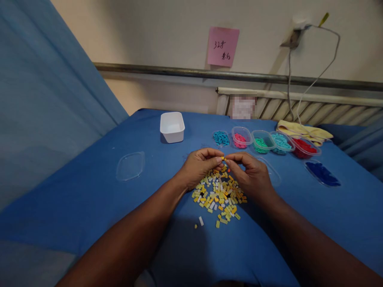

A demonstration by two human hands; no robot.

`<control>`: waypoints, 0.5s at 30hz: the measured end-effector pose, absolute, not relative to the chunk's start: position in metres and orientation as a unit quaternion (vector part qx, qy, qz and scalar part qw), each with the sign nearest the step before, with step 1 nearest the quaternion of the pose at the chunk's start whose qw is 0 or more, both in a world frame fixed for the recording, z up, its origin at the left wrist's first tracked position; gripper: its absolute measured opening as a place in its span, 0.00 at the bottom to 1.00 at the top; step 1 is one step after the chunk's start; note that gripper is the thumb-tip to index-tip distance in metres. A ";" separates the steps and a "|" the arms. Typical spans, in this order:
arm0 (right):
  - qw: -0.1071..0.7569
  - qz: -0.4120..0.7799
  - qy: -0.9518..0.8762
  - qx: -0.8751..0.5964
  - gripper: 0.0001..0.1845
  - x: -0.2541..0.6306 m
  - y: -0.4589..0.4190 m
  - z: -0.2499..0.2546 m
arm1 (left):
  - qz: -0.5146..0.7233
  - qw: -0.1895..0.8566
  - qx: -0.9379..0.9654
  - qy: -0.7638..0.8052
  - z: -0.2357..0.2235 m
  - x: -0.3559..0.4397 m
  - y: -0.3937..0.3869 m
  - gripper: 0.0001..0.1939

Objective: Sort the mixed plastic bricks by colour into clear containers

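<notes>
My left hand (201, 165) and my right hand (255, 173) meet above the table, fingertips almost touching. Both are closed in a pinch on small yellow-orange toy bricks (223, 158); whether these are joined or separate, I cannot tell. Just below my hands lies a loose pile of small toy bricks (220, 195), mostly yellow and orange with some white and a few black ones. The hands partly cover its far side. A white brick (201, 221) and a tiny yellow piece (196, 226) sit apart at the near edge.
On the blue cloth (98, 191) stand a white tub (172, 133) and a clear lid (131, 166). Clear containers hold teal (221, 138), pink (240, 140), green (261, 144), light blue (281, 142), red (304, 146) and dark blue (323, 173) pieces. Behind lies a yellow cloth (302, 131).
</notes>
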State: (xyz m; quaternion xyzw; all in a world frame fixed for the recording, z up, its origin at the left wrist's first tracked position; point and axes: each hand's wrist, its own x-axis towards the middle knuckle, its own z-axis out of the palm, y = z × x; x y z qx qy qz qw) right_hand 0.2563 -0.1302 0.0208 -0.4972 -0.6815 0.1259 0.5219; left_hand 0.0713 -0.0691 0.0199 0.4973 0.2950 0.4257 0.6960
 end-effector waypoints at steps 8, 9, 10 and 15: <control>0.520 0.107 -0.692 -0.489 0.06 0.256 -0.130 0.021 | 0.419 0.690 0.500 0.314 0.022 0.072 -0.072 0.18; 0.518 0.111 -0.694 -0.488 0.06 0.256 -0.130 0.022 | 0.417 0.686 0.505 0.317 0.022 0.072 -0.073 0.18; 0.516 0.115 -0.694 -0.488 0.06 0.257 -0.131 0.023 | 0.416 0.679 0.513 0.319 0.023 0.071 -0.073 0.17; 0.521 0.157 -0.674 -0.499 0.06 0.258 -0.131 0.024 | 0.434 0.623 0.559 0.334 0.023 0.071 -0.074 0.15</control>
